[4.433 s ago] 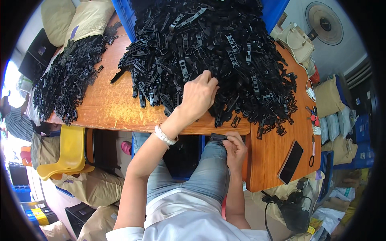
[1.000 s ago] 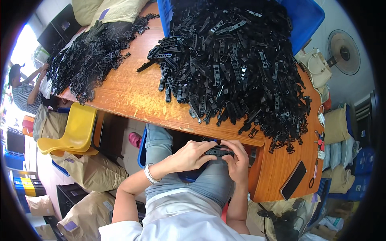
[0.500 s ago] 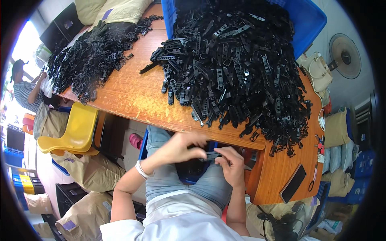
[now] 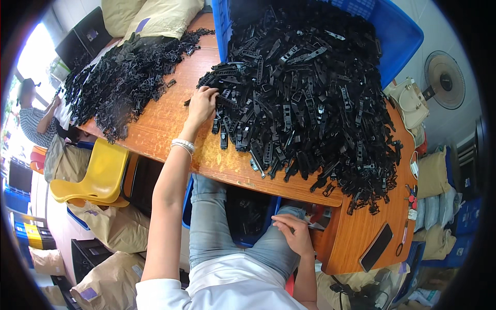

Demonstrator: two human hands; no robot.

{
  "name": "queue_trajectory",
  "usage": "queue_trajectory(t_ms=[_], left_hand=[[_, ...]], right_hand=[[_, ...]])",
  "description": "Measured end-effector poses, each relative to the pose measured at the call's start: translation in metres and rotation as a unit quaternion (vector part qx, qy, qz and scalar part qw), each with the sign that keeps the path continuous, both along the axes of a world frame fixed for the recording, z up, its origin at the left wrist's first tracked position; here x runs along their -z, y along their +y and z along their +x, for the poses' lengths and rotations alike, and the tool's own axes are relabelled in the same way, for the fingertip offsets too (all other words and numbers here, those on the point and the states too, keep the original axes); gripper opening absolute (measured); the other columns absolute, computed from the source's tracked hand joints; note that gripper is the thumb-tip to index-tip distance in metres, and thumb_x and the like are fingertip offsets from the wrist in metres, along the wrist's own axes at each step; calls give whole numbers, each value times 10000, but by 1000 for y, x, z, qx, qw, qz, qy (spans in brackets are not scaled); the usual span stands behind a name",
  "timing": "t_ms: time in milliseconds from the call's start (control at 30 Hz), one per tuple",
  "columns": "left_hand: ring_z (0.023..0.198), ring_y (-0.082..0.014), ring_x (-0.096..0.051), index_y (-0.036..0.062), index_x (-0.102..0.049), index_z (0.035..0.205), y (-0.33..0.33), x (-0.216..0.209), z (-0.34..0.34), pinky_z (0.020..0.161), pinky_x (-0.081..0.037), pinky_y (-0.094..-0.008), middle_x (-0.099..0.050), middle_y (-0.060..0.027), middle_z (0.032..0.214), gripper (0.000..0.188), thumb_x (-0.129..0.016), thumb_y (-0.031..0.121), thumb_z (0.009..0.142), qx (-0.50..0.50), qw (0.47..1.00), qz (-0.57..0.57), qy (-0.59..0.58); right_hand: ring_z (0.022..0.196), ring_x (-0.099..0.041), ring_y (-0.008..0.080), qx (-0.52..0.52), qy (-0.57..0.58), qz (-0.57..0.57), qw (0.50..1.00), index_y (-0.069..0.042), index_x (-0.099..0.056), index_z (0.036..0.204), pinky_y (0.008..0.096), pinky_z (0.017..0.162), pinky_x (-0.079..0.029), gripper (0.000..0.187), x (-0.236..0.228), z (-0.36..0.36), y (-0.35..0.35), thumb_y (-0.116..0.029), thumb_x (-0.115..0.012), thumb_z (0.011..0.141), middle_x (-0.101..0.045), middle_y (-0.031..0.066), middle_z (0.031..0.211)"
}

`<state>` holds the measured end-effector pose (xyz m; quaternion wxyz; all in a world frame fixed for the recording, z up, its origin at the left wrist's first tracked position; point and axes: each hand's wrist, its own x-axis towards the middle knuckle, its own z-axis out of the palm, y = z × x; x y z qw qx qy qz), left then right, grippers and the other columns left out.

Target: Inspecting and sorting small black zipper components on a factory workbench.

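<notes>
A large heap of black plastic clip-like parts [image 4: 310, 113] covers the middle of the wooden table [image 4: 206, 155]. At the heap's left edge, my left hand [image 4: 202, 105] has its fingers bent and closed on a black plastic part, which they mostly cover. My right hand [image 4: 293, 232] rests over my right thigh, its fingers loosely stretched to the left, and nothing shows in them. Between my legs, below the table edge, stands a blue bin [image 4: 278, 202] with black parts in it.
A second pile of smaller black parts [image 4: 124, 77] lies at the left. Behind the heap leans a blue crate [image 4: 400, 36]. A phone [image 4: 376, 248] and scissors [image 4: 401, 240] lie at the right. A yellow chair [image 4: 98, 173] and another person [image 4: 36, 116] are to the left.
My left hand has left my lap and reached forward to the heap's left edge. My right hand has lowered slightly; the black part between both hands no longer shows.
</notes>
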<state>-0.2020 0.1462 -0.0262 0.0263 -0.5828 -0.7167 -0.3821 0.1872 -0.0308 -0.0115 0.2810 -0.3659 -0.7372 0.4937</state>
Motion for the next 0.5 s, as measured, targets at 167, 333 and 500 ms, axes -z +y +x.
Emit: queue_trajectory(t_ms=[167,333,500], left_hand=[[961,-309,-539,45,-654,951,-8,-1,-7,856,-435,-372,-600,-152,961,240,-605,209,784,-22,999,-39,17],[890,-305,-555,30,-653,958,-48,-4,-5,819,-446,-370,-598,-147,904,233,-614,144,759,-8,997,-61,37],[855,-294,-552,6,-657,937,-97,-13,15,789,-436,-373,-585,-138,871,212,-617,104,754,10,998,-58,33]], right_hand=[[769,-629,180,-7,-6,-36,999,22,-634,975,264,706,-482,179,-6,-8,-2,0,-564,811,-641,116,910],[772,-630,189,-6,-3,-15,1000,16,-639,965,265,720,-479,169,-4,-7,-4,-26,-575,814,-646,115,900],[785,-625,203,-5,-13,-32,999,12,-638,968,268,712,-480,169,2,1,-7,-28,-585,812,-647,116,901]])
